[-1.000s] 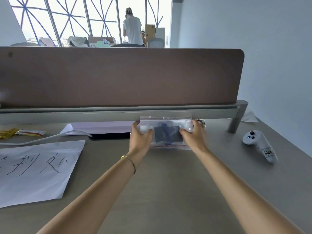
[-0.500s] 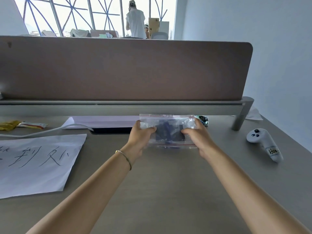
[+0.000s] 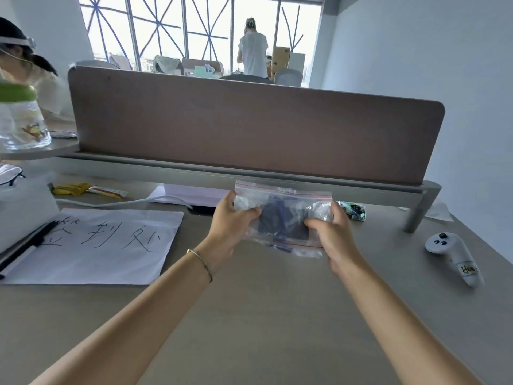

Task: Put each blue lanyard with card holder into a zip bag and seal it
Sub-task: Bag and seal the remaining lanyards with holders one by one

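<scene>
Since half a second ago both hands have drawn the zip bag (image 3: pixel 283 215) back from the divider (image 3: pixel 249 134) and lifted it above the table (image 3: pixel 277 315). In the head view, the left hand (image 3: pixel 227 226) pinches the bag's left side, fingers (image 3: pixel 251 211) curled over it; the right hand (image 3: pixel 334 240) grips its right side. The blue lanyard with card holder (image 3: pixel 283 222) lies inside the bag. A white controller (image 3: pixel 455 255) rests well to the right, a handwritten sheet (image 3: pixel 105 245) to the left.
</scene>
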